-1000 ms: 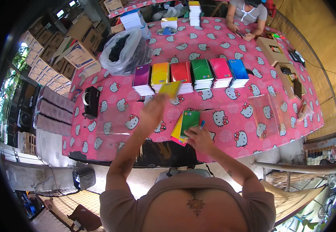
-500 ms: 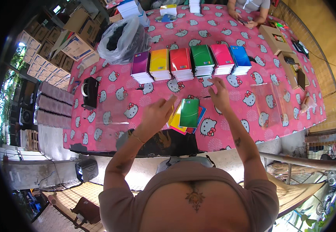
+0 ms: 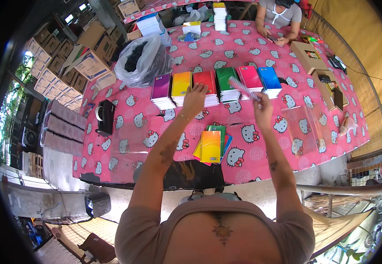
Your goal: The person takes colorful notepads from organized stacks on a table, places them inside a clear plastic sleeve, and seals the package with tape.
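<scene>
My left hand reaches over the red notebook on top of a stack, its fingers curled onto the cover near the coil. Between the bent fingers of my right hand is a spiral notebook, tilted nearly edge-on in front of the green and pink stacks; its cover looks pinkish. Closer to me lies a fanned pile with a yellow notebook uppermost, a green notebook and other colours showing beneath. The row also has purple, yellow, green, pink and blue stacks.
A tape dispenser stands left and a plastic bag behind it. Clear plastic sheets and open cartons lie right. Across the table a person handles a dark phone-like object. Boxes are piled far left.
Both hands have moved forward to the stacks. A yellow notebook now tops the near pile, where green was uppermost. My right hand has picked up a notebook; my left has reached the red stack.
</scene>
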### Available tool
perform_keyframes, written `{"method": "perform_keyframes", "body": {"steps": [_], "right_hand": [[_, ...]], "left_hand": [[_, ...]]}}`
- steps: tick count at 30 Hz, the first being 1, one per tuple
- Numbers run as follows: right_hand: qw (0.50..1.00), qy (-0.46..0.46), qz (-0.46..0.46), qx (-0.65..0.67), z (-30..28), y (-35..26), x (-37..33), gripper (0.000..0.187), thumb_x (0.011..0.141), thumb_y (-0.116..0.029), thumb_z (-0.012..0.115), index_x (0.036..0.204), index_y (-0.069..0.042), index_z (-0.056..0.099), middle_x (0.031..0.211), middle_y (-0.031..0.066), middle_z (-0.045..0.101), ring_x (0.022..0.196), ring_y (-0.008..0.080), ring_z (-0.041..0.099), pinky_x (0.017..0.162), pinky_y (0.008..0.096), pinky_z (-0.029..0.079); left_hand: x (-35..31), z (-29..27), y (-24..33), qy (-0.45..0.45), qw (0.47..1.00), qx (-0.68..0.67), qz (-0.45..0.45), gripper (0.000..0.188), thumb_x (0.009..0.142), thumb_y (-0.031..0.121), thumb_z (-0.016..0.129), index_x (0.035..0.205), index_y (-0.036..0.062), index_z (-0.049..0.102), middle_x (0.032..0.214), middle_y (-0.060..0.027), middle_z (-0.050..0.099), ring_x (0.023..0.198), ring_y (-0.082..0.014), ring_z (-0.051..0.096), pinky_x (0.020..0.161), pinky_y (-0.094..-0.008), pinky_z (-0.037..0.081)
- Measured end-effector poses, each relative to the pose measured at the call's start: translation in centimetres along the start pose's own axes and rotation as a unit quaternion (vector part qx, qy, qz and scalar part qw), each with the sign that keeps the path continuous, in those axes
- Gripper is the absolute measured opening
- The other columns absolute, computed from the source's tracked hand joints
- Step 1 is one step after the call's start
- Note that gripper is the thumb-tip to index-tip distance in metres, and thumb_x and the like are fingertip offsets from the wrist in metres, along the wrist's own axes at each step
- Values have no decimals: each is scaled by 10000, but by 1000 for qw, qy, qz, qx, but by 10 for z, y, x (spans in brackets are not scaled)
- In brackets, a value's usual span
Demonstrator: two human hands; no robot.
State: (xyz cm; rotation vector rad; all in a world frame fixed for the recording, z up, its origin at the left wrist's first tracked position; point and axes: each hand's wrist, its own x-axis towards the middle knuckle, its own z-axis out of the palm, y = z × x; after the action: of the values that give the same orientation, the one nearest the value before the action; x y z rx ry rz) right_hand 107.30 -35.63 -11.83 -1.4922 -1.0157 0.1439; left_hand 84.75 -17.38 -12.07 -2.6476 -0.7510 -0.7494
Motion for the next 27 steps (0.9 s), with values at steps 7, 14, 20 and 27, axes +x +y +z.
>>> {"method": "perform_keyframes", "body": {"steps": [7, 14, 20, 27], "right_hand": [[957, -285, -56, 27, 28, 35, -122, 346, 803, 170, 468, 1004, -39, 657, 1274, 137, 599, 1197, 257, 569, 974, 357, 470], [941, -74, 277, 180, 31, 35, -155, 358, 859, 62, 567, 1208, -23, 565, 1218, 113, 563, 1171, 214, 556, 1014, 333, 434], [888, -106, 398, 206, 36, -27, -189, 568, 897, -133, 650, 1408, -39, 422, 1336, 108, 530, 1191, 196, 531, 976, 334, 419], [827, -88, 494, 254, 18, -57, -175, 666, 913, -142, 627, 1497, -28, 330, 1326, 45, 571, 1062, 92, 535, 848, 259, 438]], "left_hand": [[-71, -62, 34, -33, 965, -255, 47, 389, 903, 42, 572, 1291, 56, 588, 1369, -132, 573, 1254, -320, 557, 1022, -467, 472], [-142, -70, 46, -132, 935, -327, 23, 562, 922, 203, 639, 1435, 45, 469, 1446, -198, 485, 1348, -359, 463, 1132, -462, 350], [-86, -18, -181, -134, 872, -64, -466, 551, 846, 429, 726, 1077, -61, 623, 896, -249, 661, 822, -421, 637, 764, -504, 506], [-43, -55, -114, 82, 842, -286, -449, 269, 782, 126, 742, 971, -33, 634, 911, -185, 693, 845, -322, 698, 741, -412, 539]]}}
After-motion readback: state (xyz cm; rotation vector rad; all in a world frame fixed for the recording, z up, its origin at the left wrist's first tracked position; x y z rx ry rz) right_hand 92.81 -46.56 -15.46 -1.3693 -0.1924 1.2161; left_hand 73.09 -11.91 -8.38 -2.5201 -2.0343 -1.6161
